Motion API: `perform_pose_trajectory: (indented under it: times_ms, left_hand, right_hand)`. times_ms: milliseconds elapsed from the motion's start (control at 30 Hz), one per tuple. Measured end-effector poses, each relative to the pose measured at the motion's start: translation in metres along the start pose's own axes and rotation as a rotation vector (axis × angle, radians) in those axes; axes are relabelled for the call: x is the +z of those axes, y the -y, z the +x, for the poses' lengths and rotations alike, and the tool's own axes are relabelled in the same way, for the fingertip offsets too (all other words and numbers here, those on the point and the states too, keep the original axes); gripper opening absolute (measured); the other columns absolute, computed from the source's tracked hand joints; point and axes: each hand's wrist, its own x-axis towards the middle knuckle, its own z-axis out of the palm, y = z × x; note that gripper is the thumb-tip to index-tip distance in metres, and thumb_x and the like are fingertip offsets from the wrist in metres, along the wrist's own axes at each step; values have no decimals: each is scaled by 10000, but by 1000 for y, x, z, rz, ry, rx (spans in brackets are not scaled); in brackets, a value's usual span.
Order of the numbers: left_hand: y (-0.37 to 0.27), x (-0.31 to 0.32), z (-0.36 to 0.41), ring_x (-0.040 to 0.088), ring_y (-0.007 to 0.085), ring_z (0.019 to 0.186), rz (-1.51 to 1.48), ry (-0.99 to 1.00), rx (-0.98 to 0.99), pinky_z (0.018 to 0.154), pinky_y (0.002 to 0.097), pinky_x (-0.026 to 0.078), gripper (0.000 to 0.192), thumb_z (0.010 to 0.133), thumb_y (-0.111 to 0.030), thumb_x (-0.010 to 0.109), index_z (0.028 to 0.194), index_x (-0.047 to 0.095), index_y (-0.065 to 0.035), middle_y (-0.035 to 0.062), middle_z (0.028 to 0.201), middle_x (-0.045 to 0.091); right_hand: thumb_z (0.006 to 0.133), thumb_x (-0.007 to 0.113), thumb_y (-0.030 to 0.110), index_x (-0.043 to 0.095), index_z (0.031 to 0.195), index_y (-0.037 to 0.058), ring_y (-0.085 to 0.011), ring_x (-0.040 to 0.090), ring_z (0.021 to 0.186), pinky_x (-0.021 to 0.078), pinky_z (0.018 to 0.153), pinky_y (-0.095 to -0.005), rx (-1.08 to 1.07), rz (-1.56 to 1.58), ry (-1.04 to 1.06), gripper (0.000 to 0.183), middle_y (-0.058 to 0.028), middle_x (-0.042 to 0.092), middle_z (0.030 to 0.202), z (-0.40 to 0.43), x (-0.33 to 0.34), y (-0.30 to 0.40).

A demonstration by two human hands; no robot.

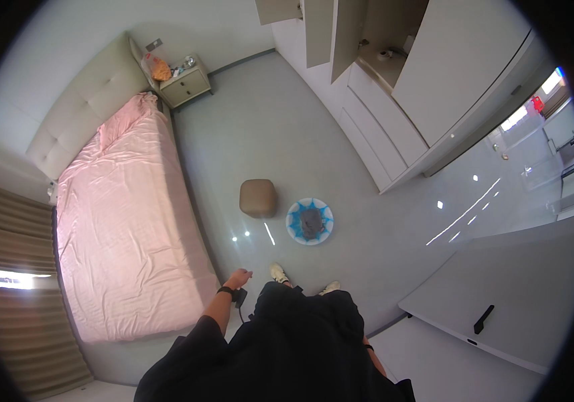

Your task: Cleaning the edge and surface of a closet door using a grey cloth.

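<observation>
My left hand hangs beside the foot end of the bed, touching nothing that I can see. Its fingers are loosely curled and turned partly away, so their closure is unclear. A black band with a small cabled device sits on that wrist. Of my right arm only the banded forearm shows, and the right hand is out of view. Before my feet on the floor stands a round blue-and-white basin with a folded dark grey cloth in it. Left of the basin is a brown cushioned stool.
A bed with pink sheets runs along the left. A nightstand holds an orange-filled plastic bag. At upper right, a white wardrobe has doors standing open. A grey door with a black handle stands at lower right, beside a doorway.
</observation>
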Motion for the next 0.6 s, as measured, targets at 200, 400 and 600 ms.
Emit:
perform_pose_trajectory:
  times_ms: [200,400,600]
  left_hand:
    - [4,6,5,619,254,584,-51,-11,29,554,377,508,429,852,-417,551,943,695,-24,129,717,641]
    - [-11,6,25,557,195,536,-67,98,27,500,350,481,363,869,-378,562,938,689,-45,65,668,565]
    - [17,5,34,621,330,595,149,43,240,581,413,530,299,869,-280,530,920,683,-29,174,865,642]
  right_hand:
    - [868,545,364,631,1058,16,-349,623,1007,484,836,-423,-1,26,-8,406,-205,662,1046,8,5,-14]
    - [871,540,367,630,1059,16,-347,623,1010,483,840,-422,-55,68,-73,408,-205,661,1050,33,8,-26]
    - [842,607,304,645,1032,19,-318,650,941,505,802,-414,39,-50,-41,345,-181,683,984,-2,-4,95]
